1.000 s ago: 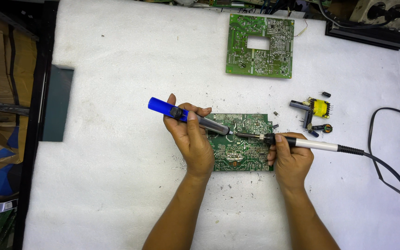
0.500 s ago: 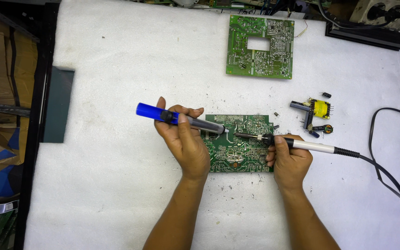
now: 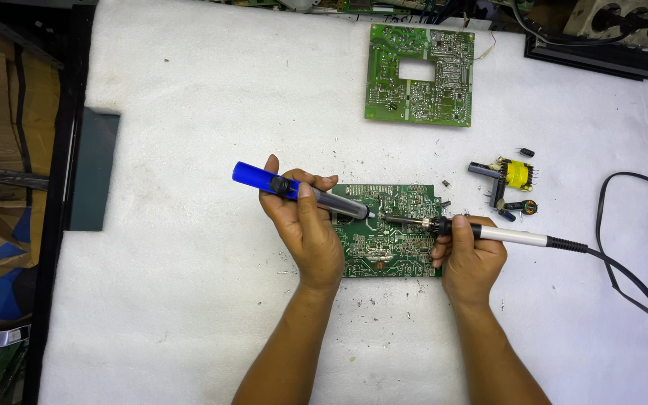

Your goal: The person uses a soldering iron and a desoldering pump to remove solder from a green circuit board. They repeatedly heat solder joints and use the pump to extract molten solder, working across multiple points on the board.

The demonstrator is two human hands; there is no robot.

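- Since half a second ago, little has shifted: the left hand (image 3: 310,229) and its blue-handled desoldering pump (image 3: 301,192) sit a touch lower and nearer the board, while the right hand (image 3: 470,255) keeps its place.
- Green circuit board (image 3: 399,232) lies flat on the white table (image 3: 189,112), near the middle of the view, solder side up, between the two hands.
- Left hand is wrapped closed around the pump, thumb lying along the barrel; the heel of the hand rests on the board's left edge, and the pump's tip points at the board's upper middle.
- Right hand is closed around the soldering iron (image 3: 481,231), gripping it like a pen; the iron's metal tip reaches left over the board and meets the pump's tip, touching or just short of it, which cannot be told.
- Black cord (image 3: 624,277) runs from the iron's rear end, loops over the table to the right.
- Just beyond the board's upper right corner lie loose parts: a yellow transformer (image 3: 517,174), a small black capacitor (image 3: 526,152) and a few dark bits beside them.
- Second green circuit board (image 3: 420,75), with a rectangular cut-out, lies well apart at the table's far edge.
- Dark flecks of debris are scattered on the table around the near board.
- No container shows on the table; left of it stand cardboard boxes (image 3: 9,150), contents not visible.
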